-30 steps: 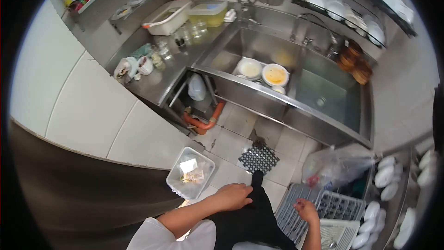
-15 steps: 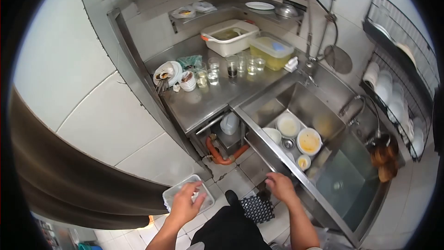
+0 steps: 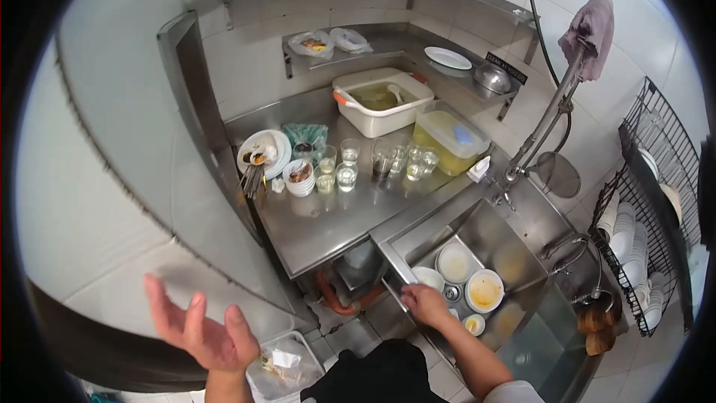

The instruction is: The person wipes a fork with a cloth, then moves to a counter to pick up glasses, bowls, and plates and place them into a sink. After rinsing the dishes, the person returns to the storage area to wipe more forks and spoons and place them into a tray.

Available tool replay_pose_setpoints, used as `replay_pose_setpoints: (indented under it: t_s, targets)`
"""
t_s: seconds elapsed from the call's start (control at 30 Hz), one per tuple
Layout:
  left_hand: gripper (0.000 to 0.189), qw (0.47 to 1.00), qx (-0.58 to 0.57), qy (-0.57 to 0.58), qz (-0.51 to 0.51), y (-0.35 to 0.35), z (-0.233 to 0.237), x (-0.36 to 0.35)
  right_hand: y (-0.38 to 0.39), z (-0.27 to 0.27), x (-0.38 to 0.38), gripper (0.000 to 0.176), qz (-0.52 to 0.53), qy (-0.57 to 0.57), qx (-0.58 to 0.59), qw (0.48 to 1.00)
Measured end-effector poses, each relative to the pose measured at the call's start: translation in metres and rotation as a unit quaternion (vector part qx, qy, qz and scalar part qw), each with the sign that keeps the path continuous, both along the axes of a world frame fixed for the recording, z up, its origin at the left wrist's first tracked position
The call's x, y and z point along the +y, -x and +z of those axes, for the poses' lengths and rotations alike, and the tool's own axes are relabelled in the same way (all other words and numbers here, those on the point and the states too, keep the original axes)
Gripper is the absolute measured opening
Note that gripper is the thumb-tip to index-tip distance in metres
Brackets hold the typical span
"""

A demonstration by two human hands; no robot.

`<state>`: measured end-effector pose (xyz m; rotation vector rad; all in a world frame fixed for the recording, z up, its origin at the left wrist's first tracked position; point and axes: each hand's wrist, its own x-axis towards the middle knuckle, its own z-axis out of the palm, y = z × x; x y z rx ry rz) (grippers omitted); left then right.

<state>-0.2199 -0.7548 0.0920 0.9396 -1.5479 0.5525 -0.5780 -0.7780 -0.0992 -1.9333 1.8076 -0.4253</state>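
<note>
Head camera: above and near front of sink (image 3: pixel 485 235), facing forward and down, taking in table (image 3: pixel 328 231) left of sink.

White round bowl (image 3: pixel 429 278): left-hand stainless steel sink basin (image 3: pixel 498 235), close to front wall, upright, partly hidden by the rim. Larger round white dish (image 3: pixel 453 261) just beside it, mouth up, cream-coloured inside; can't tell residue from liquid. Round white dish with yellow-orange residue (image 3: pixel 485 292) next over, face up, unwashed. Small white bowl with yellow residue (image 3: pixel 473 324) near that one, also mouth up. Rectangular translucent plastic bin (image 3: pixel 317 365): on the tiled floor (image 3: pixel 356 339), upright, no lid on, white paper (image 3: pixel 285 358) and brownish scraps inside, part of it covered from view.
</note>
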Motion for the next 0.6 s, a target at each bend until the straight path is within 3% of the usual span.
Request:
replay_pose_setpoints:
  t_s: [0.13,0.2,0.27,0.33,0.4,0.47,0.53,0.6]
  targets:
    - [0.050,0.988,-0.093,0.075,0.101,0.006,0.028,-0.028,0.011,0.017,-0.106,0.024,-0.016,0.125,0.025,0.992]
    - [0.055,0.983,-0.106,0.046,0.141,0.013,0.032,-0.033,0.011,0.028,-0.165,0.027,-0.021,0.167,0.043,0.985]
    - [0.059,0.951,-0.136,0.033,0.274,0.027,0.036,-0.043,0.010,0.029,-0.226,0.030,-0.033,0.193,0.051,0.979]
    - [0.055,0.951,-0.125,0.027,0.282,0.030,0.032,-0.050,0.009,0.019,-0.284,0.037,-0.032,0.220,0.041,0.974]
    - [0.037,0.909,-0.113,0.035,0.401,0.032,0.029,-0.057,0.008,0.014,-0.329,0.045,-0.036,0.245,0.030,0.968]
    - [0.043,0.900,-0.156,0.055,0.403,0.026,0.030,-0.057,0.003,0.009,-0.363,0.037,-0.004,0.211,0.059,0.976]
    - [0.033,0.914,-0.112,0.053,0.386,0.029,0.029,-0.059,0.009,-0.017,-0.393,0.028,0.017,0.155,0.090,0.984]
    - [0.028,0.893,-0.145,0.040,0.425,0.033,0.028,-0.062,0.019,-0.037,-0.406,0.015,0.040,0.155,0.121,0.980]
